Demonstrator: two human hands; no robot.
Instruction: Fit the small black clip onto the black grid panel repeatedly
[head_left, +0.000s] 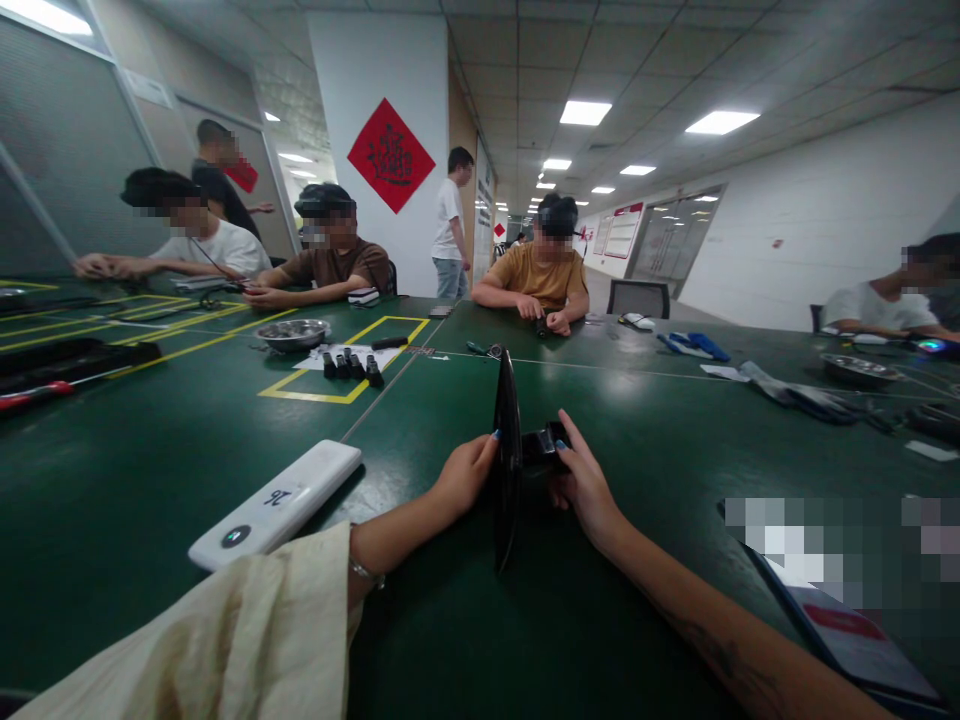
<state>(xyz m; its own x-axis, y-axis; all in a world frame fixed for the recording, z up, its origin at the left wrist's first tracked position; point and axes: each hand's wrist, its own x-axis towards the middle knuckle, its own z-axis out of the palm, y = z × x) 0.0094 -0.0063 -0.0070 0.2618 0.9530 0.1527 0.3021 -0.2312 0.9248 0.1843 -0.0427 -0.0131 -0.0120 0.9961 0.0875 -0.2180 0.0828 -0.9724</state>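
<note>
Gripping a black object (507, 480), left fingers (486, 456) and right fingers (576, 436) sit near a white “26” device (300, 495).

A thin, glossy black panel (508, 470) stands nearly upright just right of the frame's centre, seen almost edge-on, its outline gently curved. Against its right face sits a small black block (538, 446), chunky and shiny, partly hidden; whether the two are joined cannot be told.
</note>
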